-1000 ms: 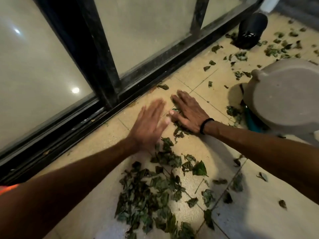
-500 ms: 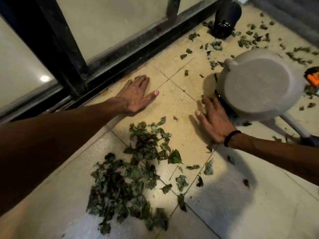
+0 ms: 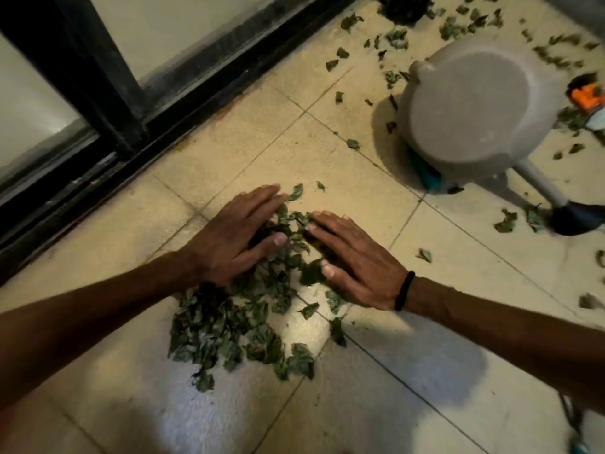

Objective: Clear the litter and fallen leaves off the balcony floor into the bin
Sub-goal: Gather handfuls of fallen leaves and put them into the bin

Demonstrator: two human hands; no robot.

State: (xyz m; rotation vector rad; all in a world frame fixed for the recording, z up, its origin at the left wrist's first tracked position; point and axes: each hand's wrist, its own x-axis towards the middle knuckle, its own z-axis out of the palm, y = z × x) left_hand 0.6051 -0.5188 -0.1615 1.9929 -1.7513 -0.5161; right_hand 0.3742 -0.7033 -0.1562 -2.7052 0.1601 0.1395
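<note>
Pale square floor tiles [image 3: 327,152] are bounded at upper left by a black-framed frosted-glass door [image 3: 170,31].

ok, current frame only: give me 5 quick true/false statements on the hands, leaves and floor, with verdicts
1. Both hands lie flat on the leaf pile. True: left hand and right hand rest on it with straight fingers.
2. The right wrist wears a black band. True.
3. The left hand grips a broom. False: it holds nothing.
4. The whole floor is swept clean. False: scattered leaves lie near the grey round lid.
5. The floor is dark carpet. False: it is pale tile.
</note>
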